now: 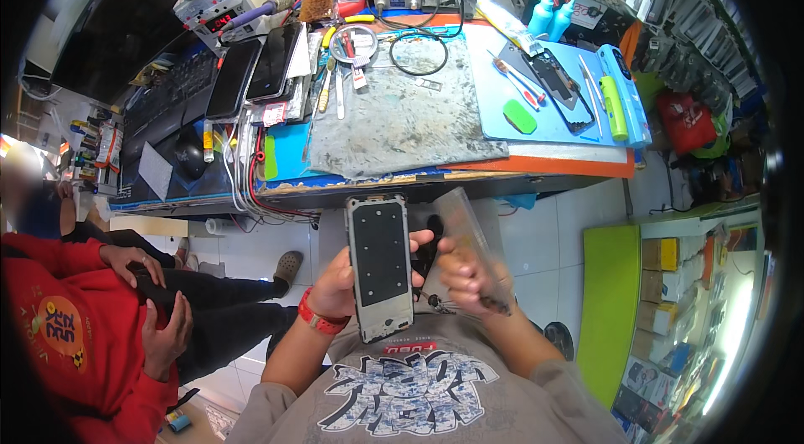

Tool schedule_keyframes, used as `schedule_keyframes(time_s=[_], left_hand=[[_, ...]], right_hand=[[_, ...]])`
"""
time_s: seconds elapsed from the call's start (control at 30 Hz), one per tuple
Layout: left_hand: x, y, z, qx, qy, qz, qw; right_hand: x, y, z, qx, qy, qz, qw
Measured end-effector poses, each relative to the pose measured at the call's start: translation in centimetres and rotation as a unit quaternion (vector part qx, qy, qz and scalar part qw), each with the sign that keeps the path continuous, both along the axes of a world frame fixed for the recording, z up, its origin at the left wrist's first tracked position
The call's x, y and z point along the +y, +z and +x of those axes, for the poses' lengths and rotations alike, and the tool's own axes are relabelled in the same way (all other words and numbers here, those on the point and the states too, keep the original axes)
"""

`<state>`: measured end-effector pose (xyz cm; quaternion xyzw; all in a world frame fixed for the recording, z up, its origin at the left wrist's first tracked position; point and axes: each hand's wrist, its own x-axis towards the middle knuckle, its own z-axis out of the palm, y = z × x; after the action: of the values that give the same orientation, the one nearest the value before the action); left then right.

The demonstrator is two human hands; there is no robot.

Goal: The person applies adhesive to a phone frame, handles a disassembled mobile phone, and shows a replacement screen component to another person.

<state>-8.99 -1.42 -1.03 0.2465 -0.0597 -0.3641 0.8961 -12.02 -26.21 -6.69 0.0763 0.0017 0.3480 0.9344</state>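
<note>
My left hand (335, 283) is closed around the edges of a phone frame (380, 255), held upright in front of my shirt. The frame has a grey metal rim, a dark inset panel with small pale dots, and a bare silvery lower end. To its right, my right hand (462, 278) grips a thin, flat, see-through panel (471, 230), tilted almost edge-on. I cannot make out whether that is a screen glass or a plastic cover. The two pieces are apart, in front of the bench edge.
On the bench lie a stained grey mat (385, 121), a blue mat (490, 88) with an opened phone (559, 88), and two dark phones (234, 80). Cables (243, 163) hang over the front edge. A person in a red top (75, 302) sits close on my left; a green-edged display case (610, 310) stands right.
</note>
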Motion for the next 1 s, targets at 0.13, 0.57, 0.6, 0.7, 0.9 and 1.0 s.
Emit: schedule_keyframes(time_s=[0.13, 0.57, 0.6, 0.7, 0.9, 1.0], left_hand=[[1.3, -0.7, 0.0, -0.037, 0.035, -0.001, 0.999], [1.2, -1.5, 1.6, -0.022, 0.121, 0.046, 0.991], [1.3, -1.4, 1.6, -0.029, 0.123, 0.026, 0.992], [1.8, -1.2, 1.3, -0.03, 0.118, 0.029, 0.992], [1.9, -1.6, 1.1, -0.037, 0.104, 0.017, 0.994], [1.9, -1.7, 1.1, -0.034, 0.101, 0.016, 0.994]], right_hand=[[-6.7, 0.9, 4.1, -0.099, -0.177, -0.168, 0.965], [-0.4, 11.0, 3.7, -0.23, -0.204, -0.539, 0.785], [0.5, 11.1, 3.3, -0.232, -0.177, -0.52, 0.803], [2.2, 10.6, 2.8, -0.247, -0.129, -0.508, 0.815], [3.6, 10.5, 2.7, -0.248, -0.086, -0.504, 0.823], [3.6, 10.1, 2.8, -0.259, -0.075, -0.503, 0.821]])
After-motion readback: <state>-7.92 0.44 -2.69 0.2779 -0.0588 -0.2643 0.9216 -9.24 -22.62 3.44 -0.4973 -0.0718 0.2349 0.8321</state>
